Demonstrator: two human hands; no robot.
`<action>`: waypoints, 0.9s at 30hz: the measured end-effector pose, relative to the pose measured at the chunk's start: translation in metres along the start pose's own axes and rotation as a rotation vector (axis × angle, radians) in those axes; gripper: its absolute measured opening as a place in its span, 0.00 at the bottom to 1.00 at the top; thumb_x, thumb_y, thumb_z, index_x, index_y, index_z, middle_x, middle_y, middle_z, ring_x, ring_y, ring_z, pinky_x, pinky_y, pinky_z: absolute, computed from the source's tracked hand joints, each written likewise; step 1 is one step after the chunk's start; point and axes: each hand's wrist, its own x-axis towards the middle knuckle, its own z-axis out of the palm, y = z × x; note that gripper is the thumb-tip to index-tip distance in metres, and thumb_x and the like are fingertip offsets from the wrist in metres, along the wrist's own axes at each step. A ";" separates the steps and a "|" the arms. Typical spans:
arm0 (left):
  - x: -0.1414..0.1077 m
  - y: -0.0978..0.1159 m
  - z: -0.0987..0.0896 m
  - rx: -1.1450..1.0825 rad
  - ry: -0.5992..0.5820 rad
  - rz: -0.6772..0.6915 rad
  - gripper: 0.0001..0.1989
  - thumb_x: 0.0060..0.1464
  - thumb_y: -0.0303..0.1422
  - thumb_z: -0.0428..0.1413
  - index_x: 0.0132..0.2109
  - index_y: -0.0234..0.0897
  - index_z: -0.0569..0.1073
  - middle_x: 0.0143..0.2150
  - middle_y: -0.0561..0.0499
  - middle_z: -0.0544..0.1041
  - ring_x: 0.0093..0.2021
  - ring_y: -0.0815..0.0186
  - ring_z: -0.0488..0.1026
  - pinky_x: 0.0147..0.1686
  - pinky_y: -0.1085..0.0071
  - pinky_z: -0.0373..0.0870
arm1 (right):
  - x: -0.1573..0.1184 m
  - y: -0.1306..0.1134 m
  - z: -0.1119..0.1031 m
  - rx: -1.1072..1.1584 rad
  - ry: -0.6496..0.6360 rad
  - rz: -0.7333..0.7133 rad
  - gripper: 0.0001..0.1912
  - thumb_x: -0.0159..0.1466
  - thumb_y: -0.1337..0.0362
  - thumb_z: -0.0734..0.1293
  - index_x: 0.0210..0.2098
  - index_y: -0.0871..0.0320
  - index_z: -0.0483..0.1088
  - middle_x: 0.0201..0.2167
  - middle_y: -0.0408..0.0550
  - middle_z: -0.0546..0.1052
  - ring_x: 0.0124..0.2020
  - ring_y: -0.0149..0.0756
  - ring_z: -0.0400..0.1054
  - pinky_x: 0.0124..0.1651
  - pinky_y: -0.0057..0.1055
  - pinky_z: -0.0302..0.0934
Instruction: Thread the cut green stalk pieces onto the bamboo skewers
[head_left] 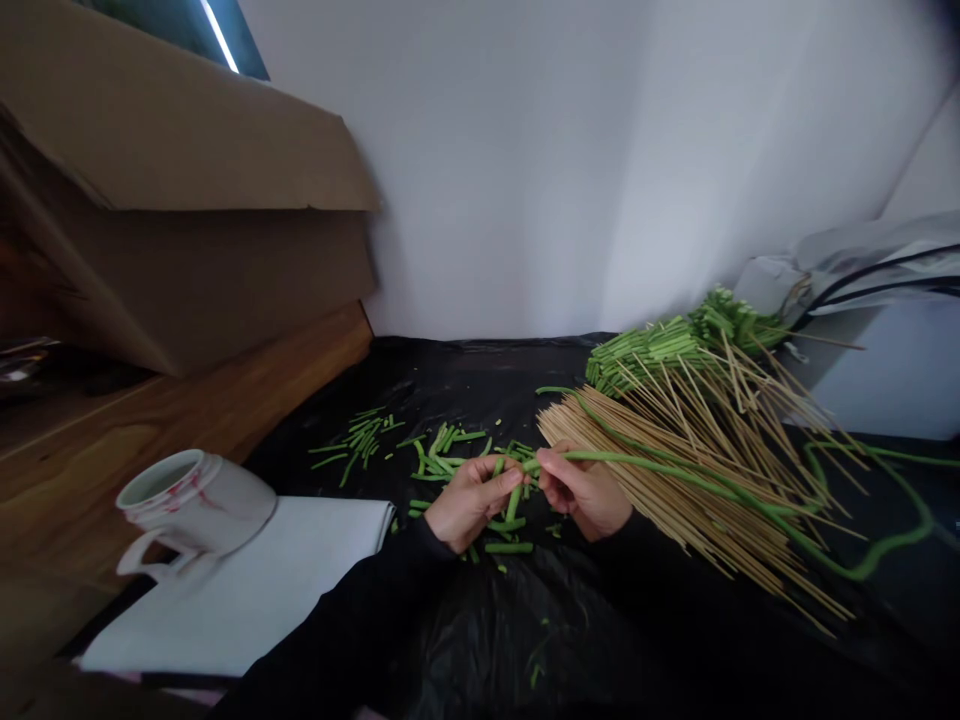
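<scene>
My left hand (pixel 474 500) is closed on the near end of a long green stem (pixel 660 462), fingers pinched at its tip. Right beside it, my right hand (pixel 585 490) pinches the same stem, which runs off to the right over the sticks. Cut green pieces (pixel 442 450) lie scattered behind and below my hands on a black plastic sheet (pixel 450 380). A smaller group of thin pieces (pixel 364 437) is to the left. To the right lies a large pile of thin wooden sticks (pixel 675 480), with bundled green pieces (pixel 652 348) behind it.
A white mug (pixel 225 505) stands on a white pad (pixel 300 590) at the left. Behind them are a wooden surface (pixel 300 370) and a large cardboard box (pixel 247 270). A white wall rises at the back. Black cables and a pale box (pixel 885 370) are at the right.
</scene>
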 end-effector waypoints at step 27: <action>0.003 0.019 -0.017 -0.194 0.044 -0.099 0.09 0.49 0.33 0.60 0.35 0.32 0.70 0.19 0.59 0.58 0.16 0.81 0.49 0.13 0.82 0.40 | -0.001 0.003 0.000 0.048 0.034 0.065 0.19 0.46 0.49 0.72 0.22 0.58 0.67 0.15 0.38 0.68 0.14 0.22 0.56 0.15 0.22 0.46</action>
